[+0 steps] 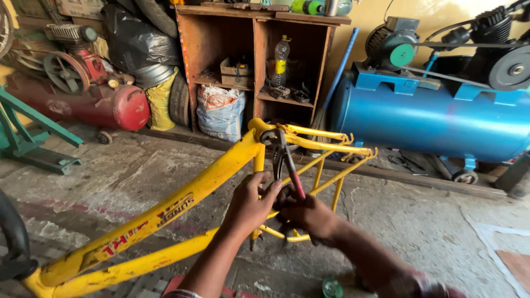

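A yellow bicycle frame runs from the lower left up to the middle of the head view. Its seat cluster is topmost, and the thin rear stays reach right. Pliers with red handles have their jaws on the frame's top joint. My right hand grips the pliers' handles. My left hand is wrapped around the frame tube and touches the handles beside my right hand.
A big blue air compressor stands at the right. A wooden shelf holds a bottle and parts. A red compressor and a green stand are on the left. A small green cap lies on the concrete floor.
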